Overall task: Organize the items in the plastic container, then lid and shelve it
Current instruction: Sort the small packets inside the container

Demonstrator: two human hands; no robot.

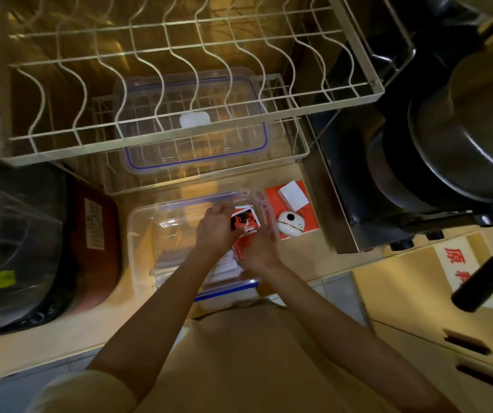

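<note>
Both hands meet over the right half of an open clear plastic container [141, 234] on a pale counter [60, 329]. The left hand [214, 231] has its fingers curled closed around a small card or packet printed in black, red and white [243, 219], held at the top of the bundle. The right hand [258, 248] sits just below and to the right, touching an orange-red packet [240, 248]; its fingers are partly hidden, so whether they grip or only steady it cannot be told. The packets lie between the two hands, slanting from lower left to upper right, above flat white items [224, 268] stacked in the container's near right corner. The container's left half looks open, likely the free room for settling things. Just right of the container, on an orange-red box lid or card [311, 222], rest a white oval gadget [290, 223] and a small white box [294, 196], nearer the right hand. The blue-sealed lid [194, 156] lies beyond, on a lower wire shelf [296, 138], under a wire dish rack [179, 49].
</note>
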